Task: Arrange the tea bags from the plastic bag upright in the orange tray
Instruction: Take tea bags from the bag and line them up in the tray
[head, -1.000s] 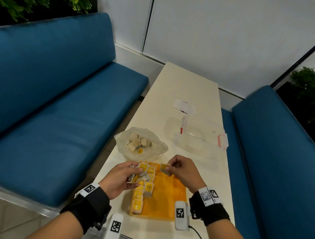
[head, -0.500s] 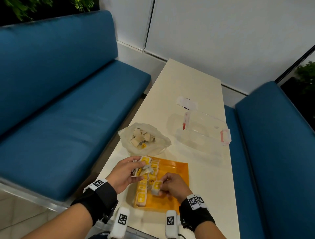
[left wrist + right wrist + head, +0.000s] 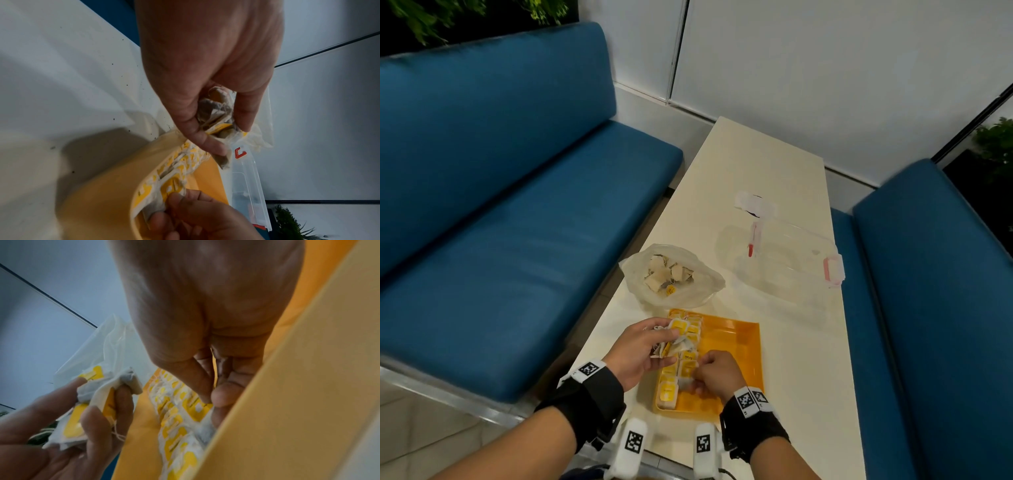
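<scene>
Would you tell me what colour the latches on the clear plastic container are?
Red; the latches on the clear container show best in the head view.

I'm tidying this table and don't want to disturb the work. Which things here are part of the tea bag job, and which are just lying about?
Part of the job:
- orange tray with its row of tea bags
- plastic bag of loose tea bags
- bunch of tea bags in the left hand
- right hand, placing one

Lying about:
- clear lidded box
- white paper scrap

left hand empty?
No, the left hand holds a bunch of tea bags over the tray, as the head view shows.
</scene>
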Action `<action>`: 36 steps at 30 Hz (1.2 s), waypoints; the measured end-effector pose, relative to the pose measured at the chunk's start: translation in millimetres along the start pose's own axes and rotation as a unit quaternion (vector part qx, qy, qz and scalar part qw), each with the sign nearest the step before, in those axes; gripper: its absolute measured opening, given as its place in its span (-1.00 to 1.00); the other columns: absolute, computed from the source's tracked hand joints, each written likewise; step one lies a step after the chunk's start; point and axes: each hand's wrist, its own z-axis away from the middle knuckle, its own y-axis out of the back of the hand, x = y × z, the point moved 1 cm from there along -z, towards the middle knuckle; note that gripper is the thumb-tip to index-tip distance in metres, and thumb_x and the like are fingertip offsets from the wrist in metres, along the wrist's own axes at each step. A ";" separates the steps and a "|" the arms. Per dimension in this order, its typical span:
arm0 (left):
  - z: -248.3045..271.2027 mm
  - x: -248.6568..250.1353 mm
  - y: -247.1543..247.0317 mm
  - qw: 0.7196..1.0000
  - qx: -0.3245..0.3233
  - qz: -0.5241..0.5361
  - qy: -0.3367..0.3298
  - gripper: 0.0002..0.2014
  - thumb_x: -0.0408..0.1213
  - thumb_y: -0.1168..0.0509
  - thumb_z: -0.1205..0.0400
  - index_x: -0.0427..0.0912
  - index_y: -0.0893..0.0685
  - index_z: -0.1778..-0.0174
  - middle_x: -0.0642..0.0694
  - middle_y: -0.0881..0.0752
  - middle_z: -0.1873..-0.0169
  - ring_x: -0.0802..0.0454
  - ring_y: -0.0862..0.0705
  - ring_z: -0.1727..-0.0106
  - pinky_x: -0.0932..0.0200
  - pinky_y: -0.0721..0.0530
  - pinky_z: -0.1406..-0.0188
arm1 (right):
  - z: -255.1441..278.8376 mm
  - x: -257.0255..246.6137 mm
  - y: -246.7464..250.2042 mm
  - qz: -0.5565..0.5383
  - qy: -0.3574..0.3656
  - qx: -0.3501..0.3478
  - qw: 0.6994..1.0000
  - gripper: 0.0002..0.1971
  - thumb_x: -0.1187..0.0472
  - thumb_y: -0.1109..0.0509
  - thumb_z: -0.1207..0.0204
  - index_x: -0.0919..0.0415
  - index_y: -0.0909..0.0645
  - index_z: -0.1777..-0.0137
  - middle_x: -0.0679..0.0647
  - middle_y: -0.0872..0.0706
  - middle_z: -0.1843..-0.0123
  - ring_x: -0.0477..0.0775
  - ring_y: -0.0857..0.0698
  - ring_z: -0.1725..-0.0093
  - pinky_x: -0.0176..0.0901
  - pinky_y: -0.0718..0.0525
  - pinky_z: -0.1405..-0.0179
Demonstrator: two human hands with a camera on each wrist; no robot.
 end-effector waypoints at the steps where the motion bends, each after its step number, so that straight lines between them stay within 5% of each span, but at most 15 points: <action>1: -0.2 -0.5 0.5 1.000 0.000 0.000 0.000 -0.60 -0.37 -0.56 -0.53 -0.30 -0.73 -0.28 -0.36 -0.76 -0.27 -0.18 -0.78 -0.13 -0.02 -0.85 0.14 | 0.2 -0.3 -1.8 -0.007 -0.001 0.006 1.000 -0.79 0.56 -0.33 -0.47 0.25 -0.45 0.17 0.27 -0.67 0.45 0.13 -0.66 0.63 -0.20 -0.54 0.63; 15: 1.2 -0.6 -0.1 1.000 -0.002 -0.006 0.002 -0.61 -0.34 -0.57 -0.53 -0.28 -0.74 -0.27 -0.35 -0.78 -0.24 -0.20 -0.80 -0.13 -0.04 -0.84 0.09 | -0.5 -8.2 -11.5 0.003 0.008 0.056 0.998 -0.81 0.55 -0.31 -0.45 0.26 -0.48 0.20 0.24 -0.67 0.39 0.12 -0.70 0.62 -0.24 -0.54 0.69; 19: 3.5 2.9 -0.9 1.000 -0.012 -0.001 0.006 -0.62 -0.33 -0.55 -0.54 -0.29 -0.74 -0.28 -0.35 -0.79 -0.22 -0.21 -0.80 -0.12 -0.02 -0.83 0.10 | 1.9 -9.7 -7.6 0.098 0.043 0.107 0.988 -0.88 0.36 -0.43 -0.36 0.14 -0.57 0.24 0.08 -0.74 0.24 0.08 -0.73 0.26 -0.12 -0.68 0.33; 22: 6.7 7.5 -1.3 1.000 -0.025 -0.006 0.011 -0.66 -0.33 -0.53 -0.57 -0.28 -0.74 -0.27 -0.35 -0.80 -0.19 -0.17 -0.82 -0.07 0.05 -0.85 0.18 | 8.5 -20.6 8.7 0.053 0.132 0.164 0.976 -0.91 0.24 -0.50 -0.43 0.06 -0.65 0.14 -0.06 -0.75 0.15 -0.05 -0.71 0.12 -0.23 -0.65 0.17; 27: 9.7 14.4 -6.7 0.996 -0.064 -0.053 0.025 -0.66 -0.35 -0.51 -0.59 -0.22 -0.74 -0.29 -0.36 -0.81 -0.16 -0.16 -0.82 -0.05 0.07 -0.83 0.17 | 38.4 -55.6 30.4 -0.029 0.252 0.035 0.967 -0.86 0.25 -0.60 -0.46 0.08 -0.80 0.01 -0.01 -0.84 0.05 -0.18 -0.73 0.19 -0.33 -0.69 0.15; 32: 8.9 16.6 -11.7 0.992 -0.093 -0.081 0.029 -0.58 -0.45 -0.54 -0.53 -0.23 -0.70 -0.32 -0.37 -0.81 -0.17 -0.18 -0.81 -0.05 0.08 -0.81 0.21 | 38.7 -60.1 32.6 0.022 0.262 0.038 0.964 -0.91 0.27 -0.61 -0.42 0.11 -0.77 0.24 0.01 -0.81 0.25 -0.06 -0.75 0.25 -0.10 -0.76 0.14; 36: 6.3 16.0 -6.3 0.991 -0.092 -0.092 0.027 -0.58 -0.54 -0.51 -0.53 -0.21 -0.72 -0.31 -0.38 -0.80 -0.17 -0.22 -0.80 -0.08 0.04 -0.81 0.16 | 42.4 -62.7 35.7 -0.005 0.264 0.024 0.964 -0.85 0.35 -0.59 -0.43 0.14 -0.73 0.29 -0.04 -0.73 0.37 -0.09 -0.65 0.37 -0.22 -0.65 0.27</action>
